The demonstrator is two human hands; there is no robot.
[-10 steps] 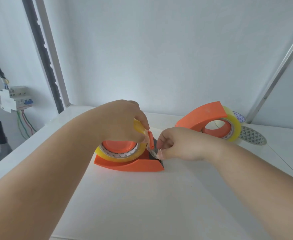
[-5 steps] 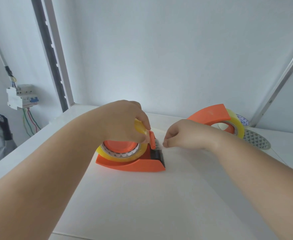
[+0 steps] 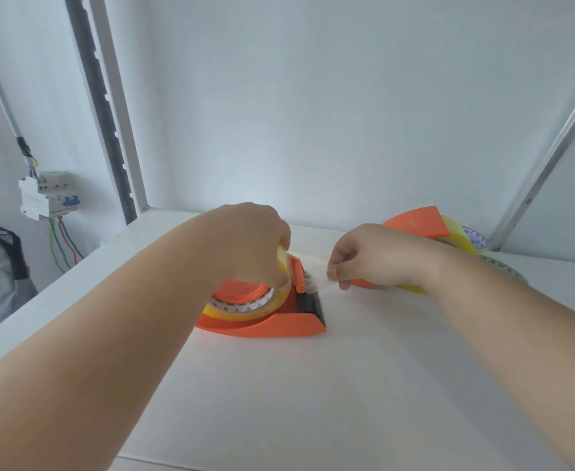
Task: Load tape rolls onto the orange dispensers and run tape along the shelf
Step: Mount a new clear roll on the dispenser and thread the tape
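Orange plastic is framing the yellowish tape roll [image 3: 245, 305] on the near dispenser [image 3: 262, 322], lying on the white shelf [image 3: 313, 402]. A person's left hand [image 3: 248, 243] is gripping the roll from above, fingers curled over it, while the right hand [image 3: 364, 256] is pinching a clear tape strip [image 3: 316, 283] stretched past the black serrated cutter [image 3: 309, 302]. Behind that hand, a second loaded dispenser [image 3: 415, 220] is standing.
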